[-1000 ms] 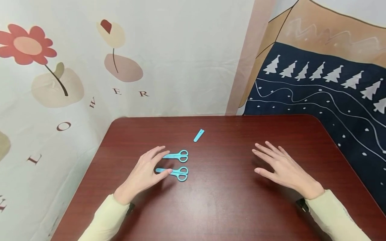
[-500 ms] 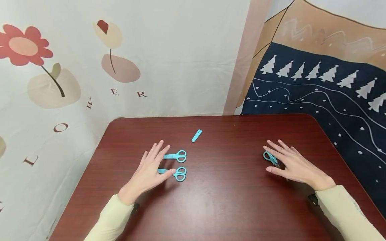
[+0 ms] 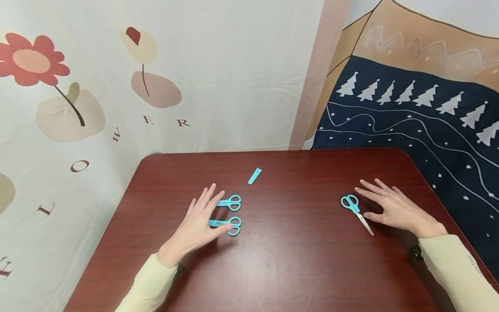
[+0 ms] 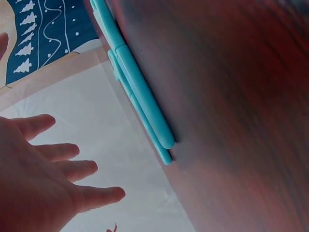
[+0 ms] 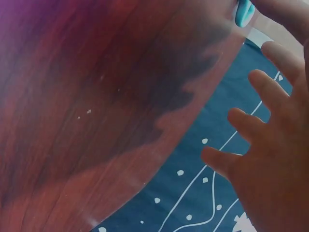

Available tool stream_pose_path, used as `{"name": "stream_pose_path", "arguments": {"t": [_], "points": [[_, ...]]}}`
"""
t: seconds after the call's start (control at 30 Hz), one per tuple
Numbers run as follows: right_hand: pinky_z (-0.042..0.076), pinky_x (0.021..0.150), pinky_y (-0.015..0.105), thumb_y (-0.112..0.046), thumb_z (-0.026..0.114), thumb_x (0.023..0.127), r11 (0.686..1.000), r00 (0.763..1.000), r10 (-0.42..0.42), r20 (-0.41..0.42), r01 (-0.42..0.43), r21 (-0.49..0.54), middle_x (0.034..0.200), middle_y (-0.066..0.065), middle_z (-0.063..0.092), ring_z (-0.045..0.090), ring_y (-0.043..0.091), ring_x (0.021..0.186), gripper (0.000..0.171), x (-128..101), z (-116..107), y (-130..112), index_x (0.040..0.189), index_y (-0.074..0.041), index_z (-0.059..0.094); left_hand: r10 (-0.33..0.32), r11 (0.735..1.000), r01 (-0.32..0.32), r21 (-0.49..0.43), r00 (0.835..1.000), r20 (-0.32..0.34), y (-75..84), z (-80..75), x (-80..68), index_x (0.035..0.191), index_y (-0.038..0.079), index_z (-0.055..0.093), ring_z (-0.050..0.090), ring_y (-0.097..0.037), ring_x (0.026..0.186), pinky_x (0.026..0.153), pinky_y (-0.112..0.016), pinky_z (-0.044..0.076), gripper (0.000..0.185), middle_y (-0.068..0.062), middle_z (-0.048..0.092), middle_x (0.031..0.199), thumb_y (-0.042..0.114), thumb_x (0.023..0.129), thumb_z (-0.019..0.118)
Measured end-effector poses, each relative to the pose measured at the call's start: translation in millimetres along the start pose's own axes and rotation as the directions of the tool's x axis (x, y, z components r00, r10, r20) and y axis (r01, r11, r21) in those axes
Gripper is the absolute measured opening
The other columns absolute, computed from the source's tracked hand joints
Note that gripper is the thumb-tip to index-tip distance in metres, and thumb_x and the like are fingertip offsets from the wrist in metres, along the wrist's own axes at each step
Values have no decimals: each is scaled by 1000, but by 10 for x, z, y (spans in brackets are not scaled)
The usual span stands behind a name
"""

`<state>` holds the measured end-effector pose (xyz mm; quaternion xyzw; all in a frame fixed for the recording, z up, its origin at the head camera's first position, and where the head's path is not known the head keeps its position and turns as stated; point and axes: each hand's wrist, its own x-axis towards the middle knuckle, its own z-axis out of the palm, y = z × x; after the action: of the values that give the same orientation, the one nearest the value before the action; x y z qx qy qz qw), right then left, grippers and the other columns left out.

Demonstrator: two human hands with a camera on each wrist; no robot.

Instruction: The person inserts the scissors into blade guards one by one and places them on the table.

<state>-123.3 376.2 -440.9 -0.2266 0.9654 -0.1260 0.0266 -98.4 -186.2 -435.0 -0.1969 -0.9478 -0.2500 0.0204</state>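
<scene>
Beyond both capped scissors (image 3: 230,214), loose cap (image 3: 254,176).

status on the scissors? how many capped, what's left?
Done: two capped scissors lie side by side under the left hand, whose fingers rest on them. In hand: nothing gripped; the right hand lies open beside the bare-bladed scissors. Left: the loose cap is unfitted, further back.
</scene>
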Motion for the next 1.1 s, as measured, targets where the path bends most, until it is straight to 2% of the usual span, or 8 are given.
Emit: {"name": "stream_pose_path", "arguments": {"t": [0.23, 0.43, 0.6, 0.73, 0.87, 1.0, 1.1], "points": [[22, 105, 82, -48, 83, 86, 1000, 999, 17, 40, -17, -2, 163, 16, 37, 26, 52, 149, 82, 33, 45, -31, 154, -16, 51, 3, 1000, -3, -15, 1000, 7, 20, -10, 18, 160, 18, 40, 15, -37, 157, 118, -70, 15, 98, -9, 18, 172, 59, 82, 82], [22, 105, 82, -60, 77, 86, 999, 999, 3, 48, -5, 45, 163, 17, 38, 25, 52, 149, 83, 77, 97, -110, 153, -17, 52, 18, 1000, -17, -20, 1000, 12, 24, -11, 18, 159, 17, 42, 17, -38, 156, 118, -70, 16, 98, -9, 19, 172, 64, 82, 79], [33, 108, 73, -54, 77, 89, 997, 998, -21, 53, 17, 79, 159, 18, 44, 33, 52, 145, 74, 66, 133, -130, 149, -15, 57, 31, 999, -31, -19, 1000, 6, 19, -1, 19, 158, 13, 43, 19, -40, 156, 117, -71, 18, 97, -11, 21, 171, 61, 82, 81], [43, 104, 66, -47, 79, 91, 996, 997, -48, 52, 44, 74, 153, 18, 51, 43, 47, 140, 62, 55, 134, -119, 141, -13, 65, 30, 999, -30, -19, 1000, 3, 17, 3, 27, 157, 13, 44, 20, -41, 155, 117, -70, 19, 94, -10, 22, 170, 55, 82, 83], [47, 100, 63, -34, 84, 88, 996, 998, -64, 26, 62, 65, 145, 17, 57, 51, 43, 132, 50, 49, 116, -106, 131, -11, 72, 25, 999, -25, -31, 1000, 6, 15, 2, 41, 157, 14, 44, 20, -39, 155, 118, -69, 19, 93, -9, 22, 171, 52, 82, 84], [50, 95, 60, -25, 87, 85, 995, 997, -76, 4, 76, 61, 136, 16, 62, 57, 40, 123, 40, 54, 107, -110, 121, -11, 77, 40, 998, -40, -50, 999, 1, 11, 1, 81, 157, 14, 44, 21, -38, 155, 118, -69, 19, 92, -8, 23, 171, 55, 84, 82], [54, 89, 54, -20, 88, 82, 992, 992, -120, -32, 121, 40, 126, 11, 66, 61, 34, 113, 34, 60, 120, -106, 114, -13, 79, 58, 996, -58, -63, 998, -3, 19, 9, 140, 157, 14, 44, 21, -38, 155, 118, -69, 19, 91, -7, 23, 170, 58, 85, 79]]}}
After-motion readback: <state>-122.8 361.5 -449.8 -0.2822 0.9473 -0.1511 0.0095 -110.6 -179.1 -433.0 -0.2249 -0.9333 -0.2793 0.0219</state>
